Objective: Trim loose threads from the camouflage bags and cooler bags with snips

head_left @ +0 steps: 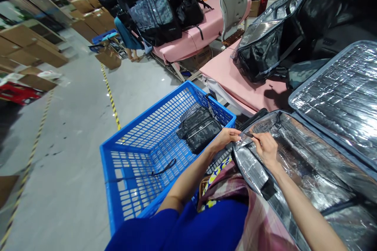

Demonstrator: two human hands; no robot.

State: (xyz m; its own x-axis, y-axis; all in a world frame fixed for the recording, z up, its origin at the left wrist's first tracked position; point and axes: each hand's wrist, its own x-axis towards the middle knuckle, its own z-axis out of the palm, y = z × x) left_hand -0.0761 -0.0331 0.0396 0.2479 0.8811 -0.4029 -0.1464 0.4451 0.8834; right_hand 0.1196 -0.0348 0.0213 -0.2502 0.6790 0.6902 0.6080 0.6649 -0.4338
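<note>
Crate: blue plastic crate (141, 153) with slatted walls stands on the grey floor at 9 o'clock from the hands; inside lie a few dark folded bags (198, 127) against its far wall and one loose black strap (165, 167) on its bottom.
Open bag: silver-lined bag (309, 164) lies open at 3 o'clock from the crate, its lid (341, 98) thrown back towards 1 o'clock; lining is crinkled foil, edges are grey-trimmed.
Left hand: left hand (226, 137) pinches the bag's near rim, fingers closed on the edge.
Right hand: right hand (266, 147) is closed on a small dark tool (249, 135) whose tip meets the rim just beside the left fingers; what tool, I cannot tell.
Tables: pink tables (232, 78) at 12 o'clock carry more black bags (262, 53).
</note>
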